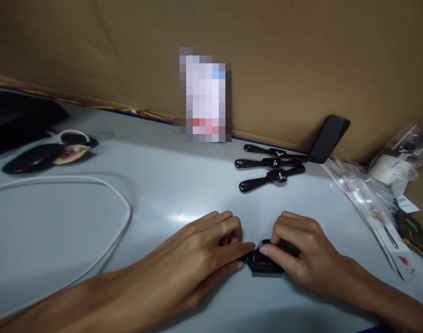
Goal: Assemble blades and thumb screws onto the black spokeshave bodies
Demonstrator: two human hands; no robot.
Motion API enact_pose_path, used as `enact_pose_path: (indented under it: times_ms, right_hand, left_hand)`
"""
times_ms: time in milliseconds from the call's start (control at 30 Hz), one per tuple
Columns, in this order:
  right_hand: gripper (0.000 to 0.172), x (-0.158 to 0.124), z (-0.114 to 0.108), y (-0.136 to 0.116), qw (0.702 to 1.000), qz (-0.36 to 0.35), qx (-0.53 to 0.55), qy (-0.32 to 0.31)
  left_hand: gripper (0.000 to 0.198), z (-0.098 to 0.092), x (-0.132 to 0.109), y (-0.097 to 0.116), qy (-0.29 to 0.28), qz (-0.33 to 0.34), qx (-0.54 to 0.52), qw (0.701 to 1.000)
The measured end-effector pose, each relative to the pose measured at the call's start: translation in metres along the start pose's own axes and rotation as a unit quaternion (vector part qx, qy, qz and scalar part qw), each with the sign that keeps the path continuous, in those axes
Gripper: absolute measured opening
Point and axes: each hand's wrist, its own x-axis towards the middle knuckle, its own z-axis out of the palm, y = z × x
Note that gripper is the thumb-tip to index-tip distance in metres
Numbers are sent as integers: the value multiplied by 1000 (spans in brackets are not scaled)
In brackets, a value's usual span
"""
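Near the front middle of the table, a black tool [265, 267] with a grey metal edge along its near side lies between my hands. My left hand [211, 245] is closed around its left end, with thumb and forefinger at the handle. From the right, my right hand [301, 245] pinches the upper part of the tool, where a small shiny piece shows by the thumb. The tool's right end is hidden behind my right hand. Farther back lie three similar black tools, the nearest one [255, 184] with small metal screws at its middle.
A phone [327, 138] leans on the cardboard wall [284, 55]. Plastic packets [357, 189] and a bagged bottle [390, 167] fill the right side. A white cable [126, 203] loops at left, near dark objects [34, 158]. A blurred upright sheet [204, 99] stands behind.
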Motion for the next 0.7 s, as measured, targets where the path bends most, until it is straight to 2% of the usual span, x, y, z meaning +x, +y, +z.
enact_pose_path:
  times_ms: [67, 200, 300, 367, 500, 600, 700]
  right_hand:
    - [35, 1, 6, -1, 999, -11, -29, 8]
    - [40, 3, 5, -4, 1000, 22, -17, -2]
    - [22, 3, -5, -3, 998, 42, 45, -19]
    - [11, 2, -12, 0, 996, 24, 80, -40]
    - [23, 0, -16, 7, 998, -28, 37, -33]
    - [36, -3, -13, 5, 998, -44, 15, -31]
    - [40, -6, -10, 0, 998, -52, 16, -26]
  left_hand:
    - [26, 0, -1, -1, -2, 4, -1, 1000]
    - [28, 0, -1, -1, 2, 5, -3, 1000]
    - [27, -2, 0, 0, -4, 3, -6, 1000]
    - [27, -3, 0, 1, -8, 2, -8, 1000]
    - [26, -2, 0, 0, -4, 0, 0, 1000]
    - [26, -1, -1, 1, 3, 1, 13, 1000]
    - [25, -1, -1, 2, -2, 2, 18, 1000]
